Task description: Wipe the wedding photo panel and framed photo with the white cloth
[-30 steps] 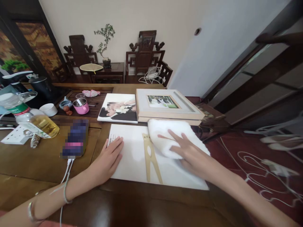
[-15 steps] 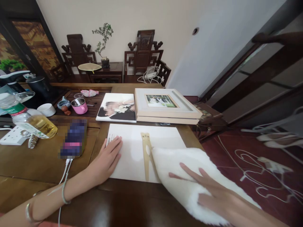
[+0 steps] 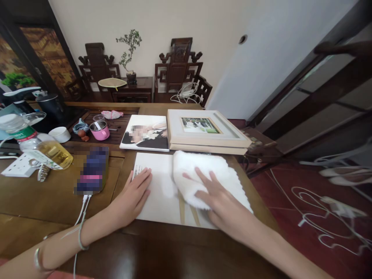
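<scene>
A white panel (image 3: 158, 193) lies on the wooden table, with small print near its left edge. My left hand (image 3: 139, 193) rests flat on that edge, fingers stretched out and close together. My right hand (image 3: 216, 193) presses a fluffy white cloth (image 3: 209, 166) onto the right part of the panel, its fingers spread and its thumb at the cloth's near edge. Two legs of a tan stand (image 3: 182, 211) show below the cloth; the stand's upper part is covered.
Behind the panel lie a photo print (image 3: 145, 141) and stacked picture frames (image 3: 203, 145). To the left are a phone (image 3: 93, 170) on cables, a bottle (image 3: 54, 153), a power strip (image 3: 17, 166) and a pink cup (image 3: 100, 133). The table's right edge drops to a red floor (image 3: 290, 201).
My right hand has carried the white cloth left and away from me, over the tan stand. My left hand stays in place on the panel. The view has shifted slightly.
</scene>
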The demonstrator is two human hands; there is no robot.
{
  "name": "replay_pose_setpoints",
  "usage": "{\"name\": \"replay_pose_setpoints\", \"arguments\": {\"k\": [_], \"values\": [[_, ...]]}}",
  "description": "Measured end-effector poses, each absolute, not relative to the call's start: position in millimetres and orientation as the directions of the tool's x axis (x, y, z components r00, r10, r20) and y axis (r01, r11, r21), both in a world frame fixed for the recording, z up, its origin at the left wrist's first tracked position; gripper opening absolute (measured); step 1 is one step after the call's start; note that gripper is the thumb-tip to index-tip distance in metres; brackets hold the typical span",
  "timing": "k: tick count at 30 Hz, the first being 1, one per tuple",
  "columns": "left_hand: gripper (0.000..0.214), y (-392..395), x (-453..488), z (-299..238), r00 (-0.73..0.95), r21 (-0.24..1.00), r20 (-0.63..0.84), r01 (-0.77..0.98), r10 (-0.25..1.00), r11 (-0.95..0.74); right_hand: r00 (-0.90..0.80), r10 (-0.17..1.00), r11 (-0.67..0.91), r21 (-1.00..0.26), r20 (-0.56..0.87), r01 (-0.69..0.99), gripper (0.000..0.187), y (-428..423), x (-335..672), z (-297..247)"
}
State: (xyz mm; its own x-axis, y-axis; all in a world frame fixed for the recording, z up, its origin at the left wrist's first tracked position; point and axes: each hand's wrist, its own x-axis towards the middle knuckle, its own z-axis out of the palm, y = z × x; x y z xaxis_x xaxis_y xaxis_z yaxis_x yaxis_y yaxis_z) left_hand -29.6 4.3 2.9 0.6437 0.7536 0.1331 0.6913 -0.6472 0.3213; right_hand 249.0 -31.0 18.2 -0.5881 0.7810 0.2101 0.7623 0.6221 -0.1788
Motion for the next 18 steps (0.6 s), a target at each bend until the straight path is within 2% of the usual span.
{"name": "replay_pose_setpoints", "arguments": {"k": [7, 13, 18], "values": [[0.045, 4.6, -28.3, 4.4, 0.638, 0.327, 0.134, 0.694, 0.759, -0.641, -0.739, 0.654, 0.754, -0.212, 0.160, 0.621, 0.035, -94.1, 233.6, 44.4], [0.045, 4.2, -29.4, 3.4, 0.643, 0.322, 0.165, 0.681, 0.748, -0.657, -0.650, 0.754, 0.653, -0.231, 0.098, 0.722, 0.046, -52.2, 238.2, 36.8], [0.045, 4.1, -29.8, 4.2, 0.647, 0.320, 0.149, 0.684, 0.748, -0.655, -0.596, 0.796, 0.605, -0.166, 0.105, 0.779, 0.057, -0.6, 231.7, 30.9]]}}
